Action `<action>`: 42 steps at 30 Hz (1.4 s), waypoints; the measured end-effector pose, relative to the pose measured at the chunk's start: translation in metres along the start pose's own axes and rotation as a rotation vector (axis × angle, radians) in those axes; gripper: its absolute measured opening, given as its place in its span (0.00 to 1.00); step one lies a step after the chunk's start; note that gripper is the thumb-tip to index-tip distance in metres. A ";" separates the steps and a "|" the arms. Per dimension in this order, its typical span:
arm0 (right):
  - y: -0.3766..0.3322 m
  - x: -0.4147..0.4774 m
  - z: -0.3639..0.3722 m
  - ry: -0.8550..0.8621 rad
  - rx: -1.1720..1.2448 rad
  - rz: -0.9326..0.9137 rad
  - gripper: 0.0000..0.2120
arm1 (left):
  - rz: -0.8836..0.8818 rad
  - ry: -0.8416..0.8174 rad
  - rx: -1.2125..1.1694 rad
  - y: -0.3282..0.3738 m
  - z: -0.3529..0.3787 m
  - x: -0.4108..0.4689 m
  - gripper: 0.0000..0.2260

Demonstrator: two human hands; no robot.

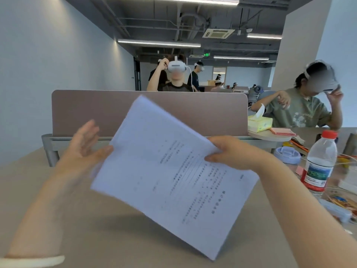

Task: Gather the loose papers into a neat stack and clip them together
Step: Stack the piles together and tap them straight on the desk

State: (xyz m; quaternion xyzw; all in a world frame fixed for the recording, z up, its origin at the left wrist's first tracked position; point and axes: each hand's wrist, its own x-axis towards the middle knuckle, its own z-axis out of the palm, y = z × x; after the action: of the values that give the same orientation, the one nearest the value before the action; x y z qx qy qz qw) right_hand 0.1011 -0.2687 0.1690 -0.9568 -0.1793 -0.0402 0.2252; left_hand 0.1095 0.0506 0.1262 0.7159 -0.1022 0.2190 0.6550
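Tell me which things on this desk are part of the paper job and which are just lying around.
Part of the job:
papers, held above the desk by the right hand
left hand, open at their edge

Just lying around:
water bottle
tissue box
blue-lidded cup
pink cloth

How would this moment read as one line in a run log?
stage: squaring | white printed paper stack: lifted, tilted | right hand: gripping edge | left hand: open at edge | clip: unseen
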 end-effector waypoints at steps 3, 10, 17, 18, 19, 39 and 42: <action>-0.021 0.008 -0.008 -0.165 -0.232 -0.036 0.13 | -0.101 -0.296 0.004 0.000 0.010 -0.010 0.29; -0.009 0.012 0.004 -0.155 -0.230 0.016 0.08 | -0.297 -0.262 -0.144 -0.035 0.032 -0.015 0.36; 0.048 -0.008 0.006 0.043 0.554 0.205 0.06 | -0.257 -0.094 -0.185 -0.038 0.012 -0.007 0.05; 0.054 -0.010 0.016 0.058 0.748 0.199 0.09 | -0.262 -0.092 -0.193 -0.038 0.011 -0.006 0.05; 0.058 -0.011 0.030 0.081 0.910 0.195 0.12 | -0.255 -0.098 -0.202 -0.040 0.011 -0.006 0.08; 0.069 0.002 0.092 0.472 1.120 0.161 0.15 | -0.244 -0.150 -0.175 -0.062 0.034 -0.012 0.37; 0.072 -0.004 0.082 0.430 1.110 0.119 0.15 | -0.220 -0.124 -0.185 -0.062 0.025 -0.008 0.40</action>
State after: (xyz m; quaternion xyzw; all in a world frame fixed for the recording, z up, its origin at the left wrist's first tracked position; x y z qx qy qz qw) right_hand 0.1234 -0.2936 0.0646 -0.6749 -0.0697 -0.1206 0.7246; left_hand 0.1335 0.0319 0.0661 0.6716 -0.0831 0.0908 0.7307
